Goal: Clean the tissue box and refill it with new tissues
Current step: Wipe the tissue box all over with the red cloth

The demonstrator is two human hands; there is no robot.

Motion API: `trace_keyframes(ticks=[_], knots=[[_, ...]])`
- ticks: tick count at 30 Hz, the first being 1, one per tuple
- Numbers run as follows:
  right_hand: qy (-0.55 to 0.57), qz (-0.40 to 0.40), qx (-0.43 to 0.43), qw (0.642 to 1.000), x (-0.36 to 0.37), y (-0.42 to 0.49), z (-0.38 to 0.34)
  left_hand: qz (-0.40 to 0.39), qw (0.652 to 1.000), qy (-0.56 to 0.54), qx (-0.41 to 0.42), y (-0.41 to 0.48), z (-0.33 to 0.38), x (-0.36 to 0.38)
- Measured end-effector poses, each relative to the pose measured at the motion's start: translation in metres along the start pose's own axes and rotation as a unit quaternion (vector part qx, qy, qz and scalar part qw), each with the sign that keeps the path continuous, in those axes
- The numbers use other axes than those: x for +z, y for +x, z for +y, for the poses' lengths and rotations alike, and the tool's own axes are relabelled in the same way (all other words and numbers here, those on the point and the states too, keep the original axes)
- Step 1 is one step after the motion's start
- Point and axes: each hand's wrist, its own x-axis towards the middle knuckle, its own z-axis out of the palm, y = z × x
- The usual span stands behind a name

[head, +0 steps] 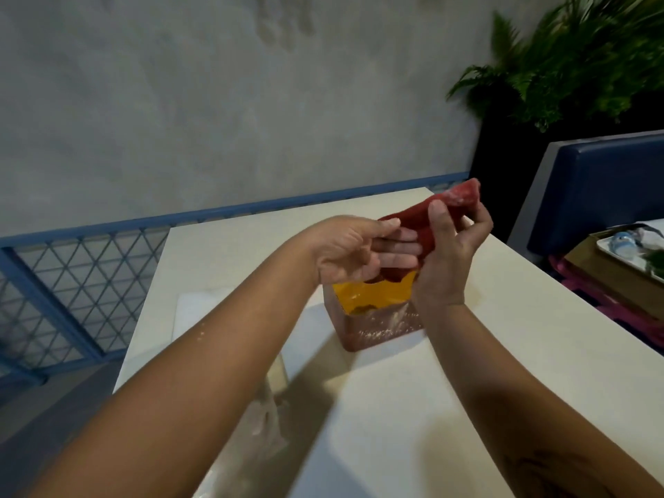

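Note:
A tissue box stands on the cream table, yellow on top and dusty reddish-brown on its near side. Above it I hold a red cloth with white dust on its upper end. My right hand grips the cloth, thumb in front and fingers behind. My left hand touches the cloth's left edge, thumb on top and fingers stretched beneath it. The box's right part is hidden behind my right wrist. A flat white stack, probably tissues, lies left of the box, partly under my left forearm.
A blue lattice railing runs along the table's left and far side before a grey wall. A blue padded seat back and a fern stand at right. A second table at far right carries a tray with items.

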Motion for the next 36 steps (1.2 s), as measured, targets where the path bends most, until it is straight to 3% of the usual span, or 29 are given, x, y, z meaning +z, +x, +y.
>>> trace_keyframes(ticks=[3, 6, 9, 11, 13, 14, 16, 18, 20, 21, 25, 28, 36], knots=[[0.081, 0.029, 0.13, 0.988, 0.007, 0.013, -0.004, 0.034, 0.991, 0.112, 0.068, -0.007, 0.01, -0.014], [0.139, 0.035, 0.259, 0.955, 0.001, 0.019, 0.001, 0.194, 0.964, 0.079, 0.166, 0.001, 0.01, -0.032], [0.125, -0.071, 0.336, 0.931, -0.013, 0.02, 0.003, 0.334, 0.922, 0.114, 0.16, 0.022, -0.005, -0.05], [0.044, -0.107, 0.351, 0.929, -0.017, 0.023, 0.004, 0.375, 0.888, 0.235, 0.123, 0.043, -0.023, -0.063], [-0.207, -0.112, 0.262, 0.936, -0.01, 0.022, 0.003, 0.386, 0.848, 0.353, 0.087, 0.062, -0.04, -0.074], [-0.371, -0.121, 0.171, 0.905, -0.007, 0.02, 0.006, 0.382, 0.834, 0.39, 0.074, 0.069, -0.046, -0.078], [-0.601, -0.184, 0.01, 0.778, -0.003, 0.011, 0.014, 0.34, 0.85, 0.397, 0.068, 0.08, -0.054, -0.085], [-0.699, -0.257, -0.05, 0.665, -0.002, -0.001, 0.027, 0.276, 0.89, 0.355, 0.074, 0.087, -0.06, -0.09], [-0.737, -0.308, -0.095, 0.594, -0.003, -0.01, 0.04, 0.237, 0.901, 0.352, 0.086, 0.09, -0.065, -0.094], [-0.743, -0.321, -0.113, 0.576, -0.003, -0.012, 0.042, 0.232, 0.898, 0.361, 0.096, 0.092, -0.067, -0.095], [-0.72, -0.372, -0.183, 0.557, -0.007, -0.009, 0.044, 0.249, 0.888, 0.365, 0.125, 0.096, -0.073, -0.097], [-0.668, -0.443, -0.206, 0.561, -0.015, -0.01, 0.043, 0.262, 0.883, 0.366, 0.134, 0.099, -0.075, -0.099], [-0.57, -0.531, -0.101, 0.619, -0.036, -0.01, 0.014, 0.288, 0.855, 0.409, 0.139, 0.104, -0.079, -0.102]])
